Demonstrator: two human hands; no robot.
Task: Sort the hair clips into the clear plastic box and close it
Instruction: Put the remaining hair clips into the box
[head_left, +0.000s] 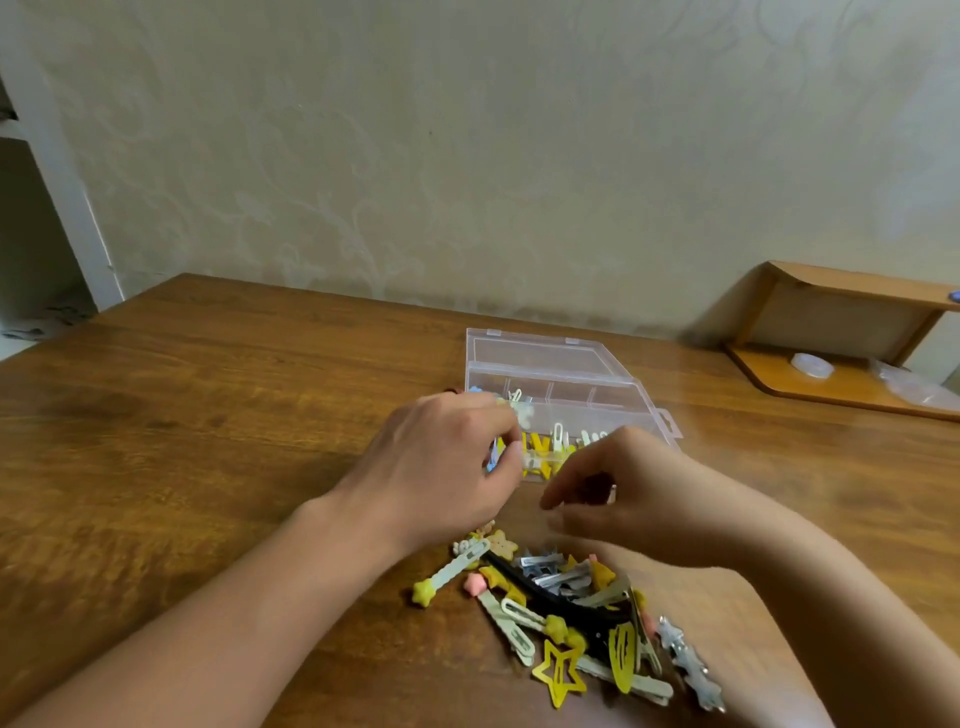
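Clips pile (571, 613) sits at the table's (208, 415) near edge, clear box (561, 384) open just beyond. Clips are light, stiff, slick: pinch each by its flat body. Your left hand (441, 467) seems to pinch something blue; right hand (613, 493) curled, contents unclear.

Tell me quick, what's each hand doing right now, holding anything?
Left hand: fingers curled at the clear plastic box; grip cannot be told.
Right hand: fingers loosely curled, blurred; cannot tell whether it holds a clip.
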